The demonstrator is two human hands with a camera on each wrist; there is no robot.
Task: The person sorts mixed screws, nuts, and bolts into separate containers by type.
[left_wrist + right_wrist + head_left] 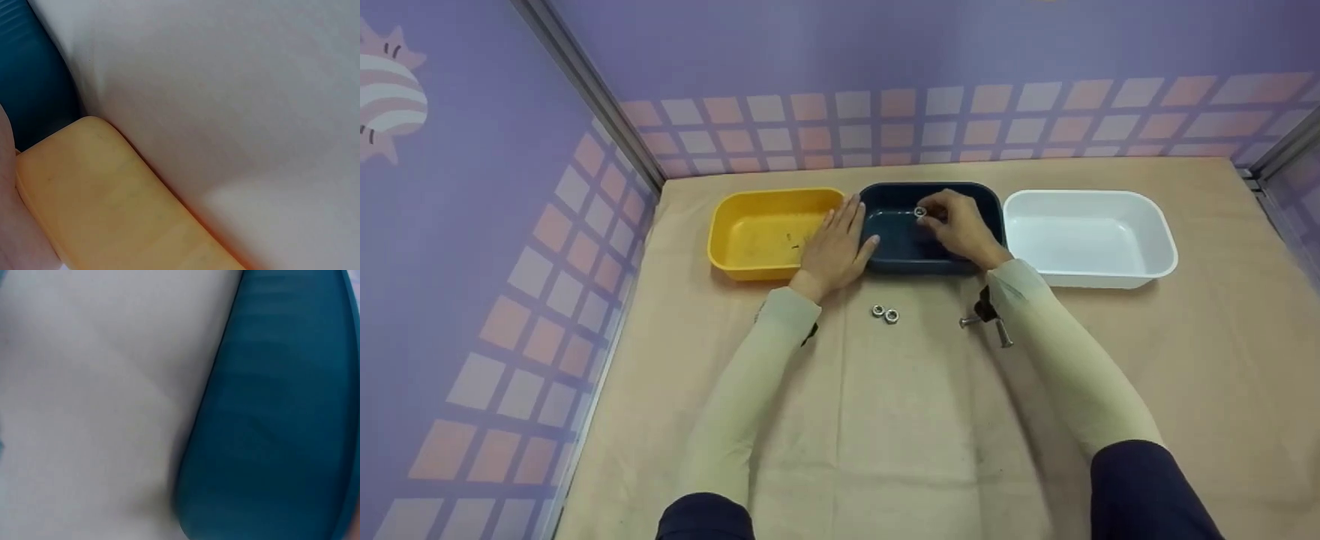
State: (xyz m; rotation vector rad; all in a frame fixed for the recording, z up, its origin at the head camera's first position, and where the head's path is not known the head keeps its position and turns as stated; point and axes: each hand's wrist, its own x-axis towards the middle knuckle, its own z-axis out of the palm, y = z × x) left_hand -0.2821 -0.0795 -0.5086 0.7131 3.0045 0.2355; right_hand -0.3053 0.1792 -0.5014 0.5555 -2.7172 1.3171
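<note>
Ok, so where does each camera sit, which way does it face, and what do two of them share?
Head: worn on the head, facing forward and down at the yellow tray, dark tray and white tray; left hand, right hand and sleeves show.
Left wrist: on that wrist, facing the yellow tray's outer side; some skin shows at the left edge.
Right wrist: on that wrist, facing the dark tray's outer wall; a blurred skin sliver shows lower right.
Shared: both wrist views include the dark tray and cloth.

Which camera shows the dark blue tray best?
The head view: it shows the dark blue tray from above, rim and inside. The right wrist view shows much of its outer side; the left wrist view, only a small part.
</note>
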